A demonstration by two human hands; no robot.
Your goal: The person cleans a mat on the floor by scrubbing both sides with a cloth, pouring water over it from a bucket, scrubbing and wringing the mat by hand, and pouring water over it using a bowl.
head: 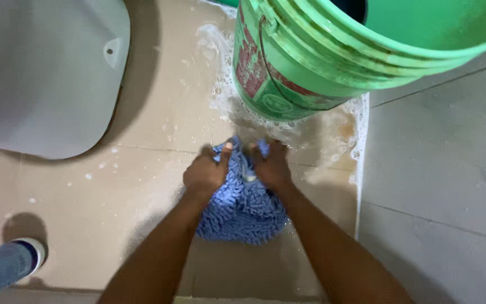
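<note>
Head view. Both hands work at the centre of the frame. The left hand and the right hand are each clenched on the upper end of a blue, shaggy chenille microfibre mop pad. The fists sit close together with a narrow strip of pad between them, a grip that suits wringing or scrubbing fabric against fabric. The pad's lower part spreads on the wet beige floor tiles, between the two forearms.

Directly above the hands, in the upper centre and right of the frame, stands a green plastic bucket with a wire bail handle and a red-and-green printed label. Its base is just beyond the knuckles. Soapy water and foam pool around that base and reach the hands, so the pad is held where the wash water lies.

Edges and room:
- Right: a raised grey tiled step or wall face runs down the frame, its edge near the right forearm (foam lines this edge).
- Upper left: a pale grey, rounded plastic lid or seat, well apart from the hands.
- Lower left: a blue-sleeved limb with a white cuff, apart from the hands.
- Open floor lies left of and below the pad.
</note>
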